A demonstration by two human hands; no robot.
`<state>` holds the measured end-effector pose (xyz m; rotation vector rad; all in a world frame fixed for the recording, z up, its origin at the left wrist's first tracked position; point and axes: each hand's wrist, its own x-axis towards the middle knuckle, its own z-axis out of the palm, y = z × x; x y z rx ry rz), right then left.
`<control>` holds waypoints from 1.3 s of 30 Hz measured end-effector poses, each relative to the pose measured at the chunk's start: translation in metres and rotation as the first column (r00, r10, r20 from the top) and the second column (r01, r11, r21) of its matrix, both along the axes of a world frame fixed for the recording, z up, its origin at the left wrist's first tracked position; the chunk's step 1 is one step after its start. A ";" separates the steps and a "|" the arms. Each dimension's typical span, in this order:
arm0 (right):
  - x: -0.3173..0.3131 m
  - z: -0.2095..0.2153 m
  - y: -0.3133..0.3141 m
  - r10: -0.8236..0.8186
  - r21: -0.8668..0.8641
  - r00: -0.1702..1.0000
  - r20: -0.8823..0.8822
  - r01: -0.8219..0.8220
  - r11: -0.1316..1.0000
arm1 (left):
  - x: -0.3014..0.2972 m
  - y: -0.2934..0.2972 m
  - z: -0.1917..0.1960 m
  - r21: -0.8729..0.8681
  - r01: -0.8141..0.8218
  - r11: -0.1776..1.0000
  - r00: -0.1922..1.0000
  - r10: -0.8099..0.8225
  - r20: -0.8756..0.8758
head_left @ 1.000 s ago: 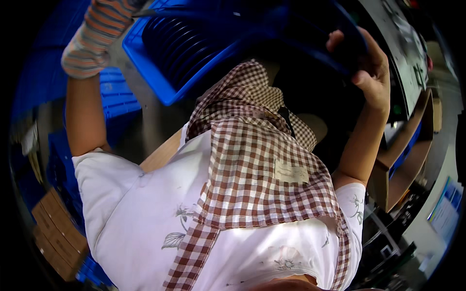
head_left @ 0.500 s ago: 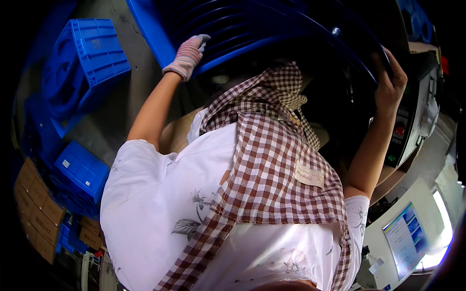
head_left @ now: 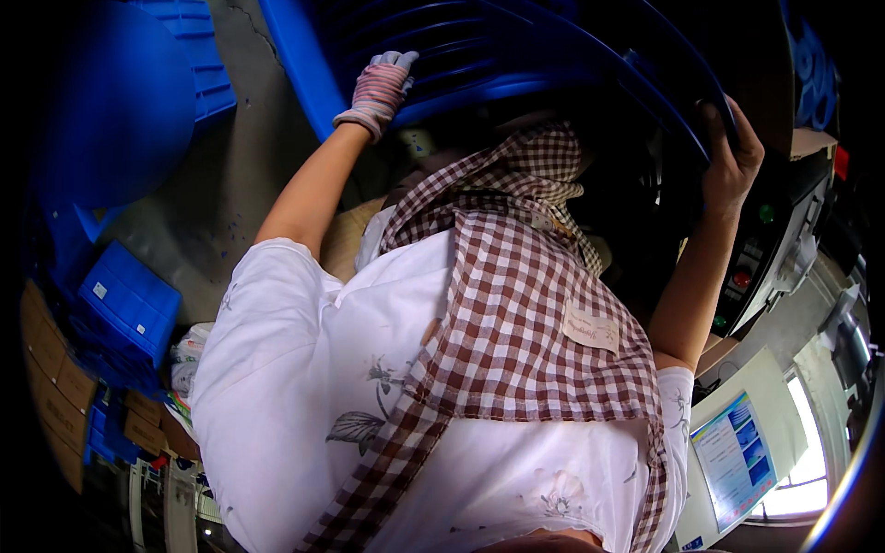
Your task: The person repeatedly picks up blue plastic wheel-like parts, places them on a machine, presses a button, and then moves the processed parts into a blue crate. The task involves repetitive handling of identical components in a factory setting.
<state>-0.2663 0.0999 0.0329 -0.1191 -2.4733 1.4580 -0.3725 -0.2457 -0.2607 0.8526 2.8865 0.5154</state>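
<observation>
My left hand (head_left: pixel 380 90), in a striped pink and grey knit glove, reaches over the near rim of a large blue crate (head_left: pixel 300 64). Its fingers are curled together; what they hold, if anything, is hidden. Inside the crate lie several dark blue curved ribs (head_left: pixel 433 51), one behind another. My right hand (head_left: pixel 733 152) is bare, with thumb and fingers closed around the end of a dark blue curved strip (head_left: pixel 659 97) that arcs toward the crate. Shadow hides much of the strip and where it leads.
A big blurred blue rounded shape (head_left: pixel 120 111) fills the upper left, before a ribbed blue crate (head_left: pixel 212 78). Below are another blue bin (head_left: pixel 134 300) and cardboard boxes (head_left: pixel 60 396). At right stand a control box with colored buttons (head_left: pixel 742 276) and a posted sheet (head_left: pixel 733 461).
The blurred blue rounded shape has come into view at upper left, covering part of the ribbed crate. My gloved left hand has shifted slightly right and up; my right hand keeps its grip.
</observation>
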 end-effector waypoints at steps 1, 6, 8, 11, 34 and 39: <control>-0.002 -0.001 -0.001 0.004 0.010 1.000 -0.006 -0.004 1.000 | 0.003 0.002 0.002 0.015 -0.013 1.000 1.000 0.013 -0.009; -0.007 -0.005 -0.012 0.043 0.029 0.999 -0.018 -0.042 0.999 | 0.002 -0.004 -0.013 -0.007 0.033 0.999 0.999 -0.033 -0.001; -0.008 -0.004 -0.014 0.048 0.046 0.999 -0.011 -0.048 0.998 | 0.002 -0.007 -0.017 0.038 0.049 0.998 0.999 -0.049 -0.005; -0.010 -0.006 -0.014 0.075 0.029 0.997 -0.018 -0.075 0.997 | 0.001 -0.009 -0.013 0.083 0.044 0.996 0.995 -0.051 0.083; -0.093 -0.064 -0.065 0.556 0.263 0.816 0.157 -0.577 0.773 | -0.023 -0.072 -0.108 0.478 -0.261 0.838 0.897 0.028 0.441; -0.112 -0.104 -0.088 0.493 0.414 0.809 0.320 -0.587 0.696 | -0.028 -0.089 0.006 0.312 -0.385 0.869 0.899 0.277 0.338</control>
